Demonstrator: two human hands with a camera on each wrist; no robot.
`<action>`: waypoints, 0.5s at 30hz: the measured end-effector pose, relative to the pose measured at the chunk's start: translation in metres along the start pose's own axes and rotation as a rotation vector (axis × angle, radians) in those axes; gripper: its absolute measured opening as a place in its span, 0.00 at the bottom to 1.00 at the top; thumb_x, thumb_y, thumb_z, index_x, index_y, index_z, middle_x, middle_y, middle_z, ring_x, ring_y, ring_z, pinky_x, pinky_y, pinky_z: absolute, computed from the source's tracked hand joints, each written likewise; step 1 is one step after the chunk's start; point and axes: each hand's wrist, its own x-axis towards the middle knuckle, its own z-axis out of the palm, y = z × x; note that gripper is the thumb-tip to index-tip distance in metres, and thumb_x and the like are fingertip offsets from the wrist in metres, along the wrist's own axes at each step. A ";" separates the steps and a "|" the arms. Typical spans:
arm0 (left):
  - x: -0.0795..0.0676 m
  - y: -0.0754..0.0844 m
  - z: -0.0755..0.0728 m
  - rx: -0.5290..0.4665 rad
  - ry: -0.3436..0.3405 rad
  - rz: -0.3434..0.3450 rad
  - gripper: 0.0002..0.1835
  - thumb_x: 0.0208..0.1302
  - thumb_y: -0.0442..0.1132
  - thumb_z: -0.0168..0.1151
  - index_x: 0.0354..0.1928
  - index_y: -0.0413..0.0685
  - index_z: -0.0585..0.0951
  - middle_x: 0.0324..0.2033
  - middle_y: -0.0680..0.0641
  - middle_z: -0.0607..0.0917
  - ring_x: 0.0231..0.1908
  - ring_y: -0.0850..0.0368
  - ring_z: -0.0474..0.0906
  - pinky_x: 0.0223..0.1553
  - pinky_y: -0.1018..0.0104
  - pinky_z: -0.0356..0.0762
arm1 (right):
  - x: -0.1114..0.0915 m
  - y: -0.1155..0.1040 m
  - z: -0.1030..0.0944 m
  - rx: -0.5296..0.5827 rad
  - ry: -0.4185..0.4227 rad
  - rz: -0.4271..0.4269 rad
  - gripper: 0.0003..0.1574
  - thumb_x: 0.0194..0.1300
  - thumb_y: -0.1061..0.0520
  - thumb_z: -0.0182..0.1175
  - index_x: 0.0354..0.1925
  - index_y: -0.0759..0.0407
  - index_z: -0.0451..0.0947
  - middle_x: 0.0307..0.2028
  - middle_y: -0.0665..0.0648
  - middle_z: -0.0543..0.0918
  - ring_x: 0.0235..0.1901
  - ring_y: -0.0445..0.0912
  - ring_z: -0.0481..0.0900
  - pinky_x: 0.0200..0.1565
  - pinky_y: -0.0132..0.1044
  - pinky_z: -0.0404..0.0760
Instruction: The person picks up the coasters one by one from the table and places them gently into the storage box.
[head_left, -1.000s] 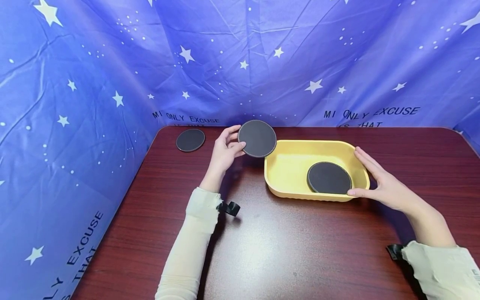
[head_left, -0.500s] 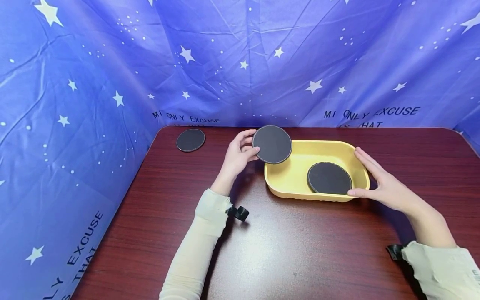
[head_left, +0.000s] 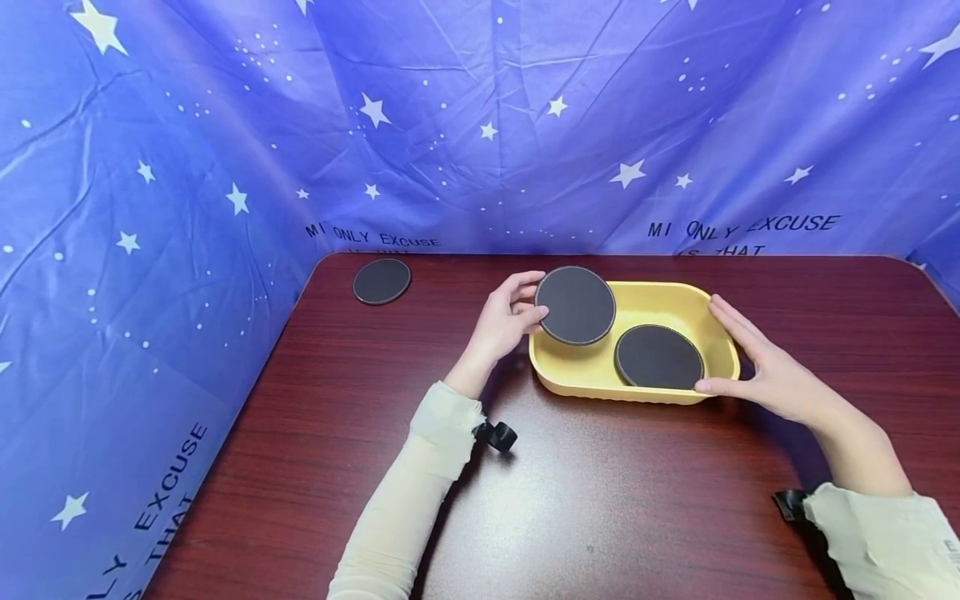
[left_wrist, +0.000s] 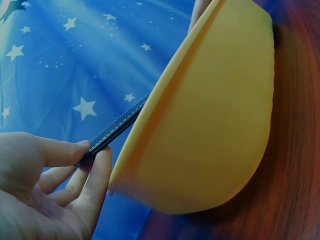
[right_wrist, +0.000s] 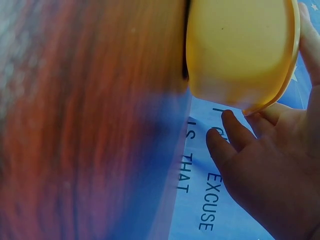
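Observation:
My left hand (head_left: 504, 323) pinches a round black coaster (head_left: 575, 306) with pale edge stitching between thumb and fingers. The coaster hangs tilted over the left part of a yellow plastic container (head_left: 558, 386). In the left wrist view the coaster (left_wrist: 117, 126) appears edge-on, partly behind the container's rim. A second black coaster (head_left: 659, 357) leans inside the container at the right. My right hand (head_left: 780, 375) holds the container's right end, thumb at the near rim and fingers at the far corner. In the right wrist view some fingers (right_wrist: 237, 132) stretch past the wall.
Another black coaster (head_left: 382, 281) lies flat at the far left corner of the dark red wooden table (head_left: 300, 417). A blue star-printed curtain (head_left: 450, 125) hangs behind the table and along its left side. Black straps (head_left: 497, 436) sit at both wrists.
The left hand has carried its coaster rightward and slightly nearer, from beside the container's left rim to over its inside. The right hand, container and other coasters have stayed put.

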 end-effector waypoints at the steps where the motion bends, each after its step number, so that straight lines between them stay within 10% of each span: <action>1: 0.000 0.000 0.002 0.005 -0.005 0.001 0.29 0.64 0.23 0.60 0.67 0.41 0.71 0.56 0.33 0.81 0.32 0.65 0.80 0.42 0.55 0.88 | 0.000 0.000 0.000 0.002 -0.001 -0.001 0.66 0.51 0.66 0.73 0.79 0.54 0.46 0.79 0.38 0.42 0.72 0.22 0.39 0.60 0.05 0.43; 15: -0.002 0.009 0.019 0.145 -0.088 0.004 0.27 0.66 0.23 0.57 0.66 0.44 0.73 0.58 0.35 0.81 0.47 0.41 0.84 0.46 0.48 0.87 | 0.001 -0.001 0.000 0.004 0.004 0.014 0.65 0.52 0.65 0.73 0.79 0.52 0.47 0.78 0.35 0.43 0.73 0.23 0.41 0.60 0.05 0.45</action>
